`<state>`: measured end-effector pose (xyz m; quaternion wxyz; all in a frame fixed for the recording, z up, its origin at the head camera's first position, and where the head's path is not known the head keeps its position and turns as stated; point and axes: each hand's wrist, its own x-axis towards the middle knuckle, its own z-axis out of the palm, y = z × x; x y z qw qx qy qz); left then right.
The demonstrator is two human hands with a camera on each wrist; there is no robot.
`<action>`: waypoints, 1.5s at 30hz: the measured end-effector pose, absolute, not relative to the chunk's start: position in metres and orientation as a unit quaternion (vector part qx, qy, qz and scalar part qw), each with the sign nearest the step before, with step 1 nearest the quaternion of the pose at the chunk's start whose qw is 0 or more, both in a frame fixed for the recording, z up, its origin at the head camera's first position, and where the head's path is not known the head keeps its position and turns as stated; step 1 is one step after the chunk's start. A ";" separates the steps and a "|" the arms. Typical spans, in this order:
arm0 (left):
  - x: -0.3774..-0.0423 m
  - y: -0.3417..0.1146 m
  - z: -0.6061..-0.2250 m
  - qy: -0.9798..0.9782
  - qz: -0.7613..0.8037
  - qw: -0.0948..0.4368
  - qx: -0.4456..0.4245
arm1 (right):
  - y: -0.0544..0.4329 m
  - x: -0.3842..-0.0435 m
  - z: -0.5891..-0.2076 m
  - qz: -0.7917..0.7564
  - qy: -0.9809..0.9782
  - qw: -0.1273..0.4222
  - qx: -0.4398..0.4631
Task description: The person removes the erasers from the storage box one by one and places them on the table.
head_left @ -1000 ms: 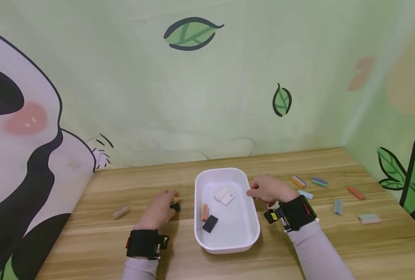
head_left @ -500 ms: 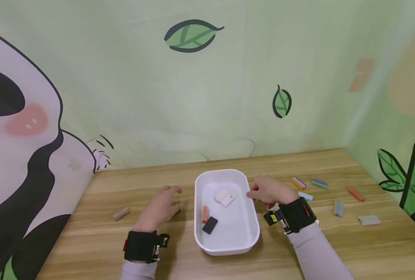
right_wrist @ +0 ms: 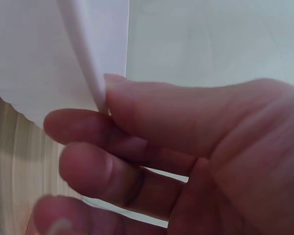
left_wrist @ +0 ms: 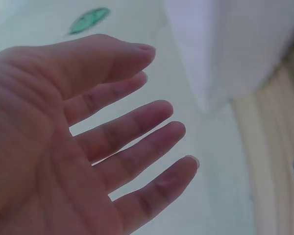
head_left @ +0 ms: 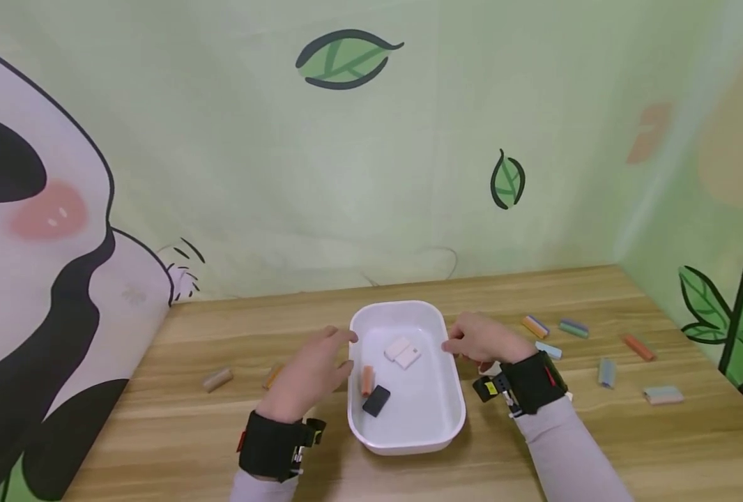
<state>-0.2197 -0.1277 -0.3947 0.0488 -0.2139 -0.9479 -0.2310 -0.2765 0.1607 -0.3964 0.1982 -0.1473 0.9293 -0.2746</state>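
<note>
A white plastic tub stands in the middle of the table. Inside it lie two white blocks, an orange block and a black block. My right hand pinches the tub's right rim between thumb and index finger; the right wrist view shows the white rim in that pinch. By the left rim is my left hand, its fingertips close to the edge; whether they touch cannot be told. Its palm holds nothing in the left wrist view, with fingers spread and relaxed.
A brown block lies left, and an orange block is partly hidden by my left hand. Several blocks are scattered right, including an orange-and-purple one, a light blue one and a red-orange one. A printed curtain stands behind.
My left hand has moved right to the tub's left rim. The dark piece seen beside it a second ago is out of sight; the orange block has come into view. My right hand stays put.
</note>
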 end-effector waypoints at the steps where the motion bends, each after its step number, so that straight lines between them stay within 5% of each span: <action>1: -0.218 -0.124 -0.391 -0.948 -0.229 0.046 -0.219 | 0.161 -0.277 -0.396 -0.275 0.929 0.199 -0.147; 17: -0.270 -0.054 -0.366 -0.925 -0.112 -0.100 -0.349 | 0.159 -0.280 -0.397 -0.280 0.926 0.208 -0.145; 25: -0.286 -0.035 -0.379 -0.950 -0.046 -0.156 -0.266 | 0.160 -0.279 -0.399 -0.290 0.922 0.209 -0.151; 45: -0.281 -0.008 -0.400 -0.961 -0.006 -0.098 -0.257 | 0.163 -0.277 -0.398 -0.288 0.925 0.201 -0.147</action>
